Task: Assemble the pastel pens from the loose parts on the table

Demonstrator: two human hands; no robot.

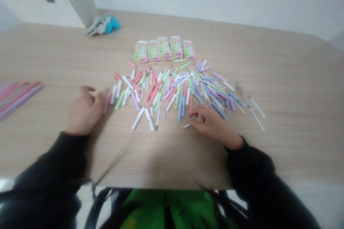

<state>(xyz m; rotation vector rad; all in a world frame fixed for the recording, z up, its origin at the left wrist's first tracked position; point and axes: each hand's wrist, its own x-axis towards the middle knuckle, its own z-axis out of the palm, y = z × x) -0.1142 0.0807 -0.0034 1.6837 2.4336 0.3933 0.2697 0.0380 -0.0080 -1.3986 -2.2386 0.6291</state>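
My left hand [85, 111] is over the left of the table, its thumb and forefinger apart and nothing visible between them. Beside its thumb lies a pink pen part [107, 102], first in a short row with white and green pen barrels [120, 99]. My right hand [207, 120] hovers low at the front of the pile, fingers half curled and the fingertips apart. Just under its thumb is a small white piece [187, 126]. Between the hands spreads a heap of pastel pen barrels, caps and thin white refills [158, 117]; blue barrels [180, 109] lie nearest my right fingers.
Several green-and-pink small boxes [141, 50] stand behind the heap. At far left lies a row of long coloured pens [20, 96]. A grey and blue crumpled item [103, 25] sits at the back left. Two loose refills [256, 118] lie off to the right.
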